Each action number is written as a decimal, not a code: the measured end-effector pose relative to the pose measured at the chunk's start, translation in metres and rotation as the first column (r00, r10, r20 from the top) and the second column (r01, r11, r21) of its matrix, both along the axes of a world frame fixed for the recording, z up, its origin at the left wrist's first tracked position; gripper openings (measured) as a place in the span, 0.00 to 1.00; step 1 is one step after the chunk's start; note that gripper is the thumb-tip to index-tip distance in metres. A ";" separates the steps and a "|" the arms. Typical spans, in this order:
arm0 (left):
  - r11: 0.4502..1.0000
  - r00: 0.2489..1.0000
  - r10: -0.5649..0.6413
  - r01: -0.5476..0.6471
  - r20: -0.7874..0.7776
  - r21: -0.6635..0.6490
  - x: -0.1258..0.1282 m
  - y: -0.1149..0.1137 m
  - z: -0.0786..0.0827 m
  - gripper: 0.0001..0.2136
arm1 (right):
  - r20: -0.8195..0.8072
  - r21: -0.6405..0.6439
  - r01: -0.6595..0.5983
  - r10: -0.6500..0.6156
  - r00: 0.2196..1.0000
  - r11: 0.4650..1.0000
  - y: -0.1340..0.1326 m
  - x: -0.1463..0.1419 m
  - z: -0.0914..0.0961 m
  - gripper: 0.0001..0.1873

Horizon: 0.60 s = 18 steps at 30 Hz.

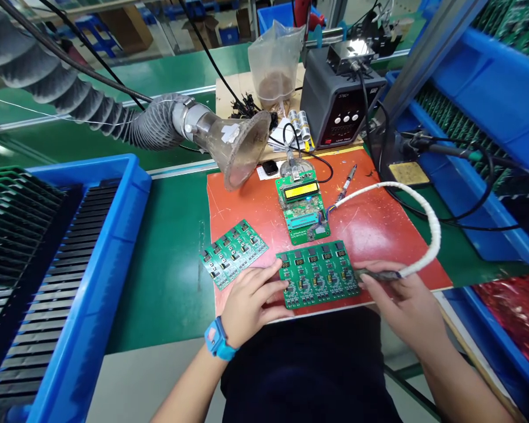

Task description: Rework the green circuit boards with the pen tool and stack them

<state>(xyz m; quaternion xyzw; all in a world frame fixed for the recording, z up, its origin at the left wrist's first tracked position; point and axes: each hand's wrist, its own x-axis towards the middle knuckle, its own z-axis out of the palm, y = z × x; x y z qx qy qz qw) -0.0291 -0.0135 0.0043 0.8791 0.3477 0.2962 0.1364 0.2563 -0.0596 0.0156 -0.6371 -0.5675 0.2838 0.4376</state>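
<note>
A green circuit board panel (318, 272) with several small displays lies on the red mat (370, 229) in front of me. My left hand (251, 302), with a blue watch on its wrist, rests on the panel's left edge, fingers curled against it. My right hand (403, 302) pinches a small probe connector (377, 275) at the panel's right edge; a white wrapped cable (429, 226) runs from it to a programmer board (303, 208) with a yellow display. A second green panel (233, 252) lies to the left, half off the mat.
A fume extractor hose and clear funnel (233, 144) hang over the mat's far left corner. A soldering station (339, 103) and plastic bag (275, 61) stand behind. A blue rack bin (114, 264) of boards sits at left, with blue bins (489, 111) at right.
</note>
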 end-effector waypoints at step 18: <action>0.998 0.993 0.030 -0.035 -0.115 -0.042 0.011 -0.013 0.009 0.24 | 0.024 0.004 -0.009 0.009 1.000 1.000 0.001 0.000 0.003 0.06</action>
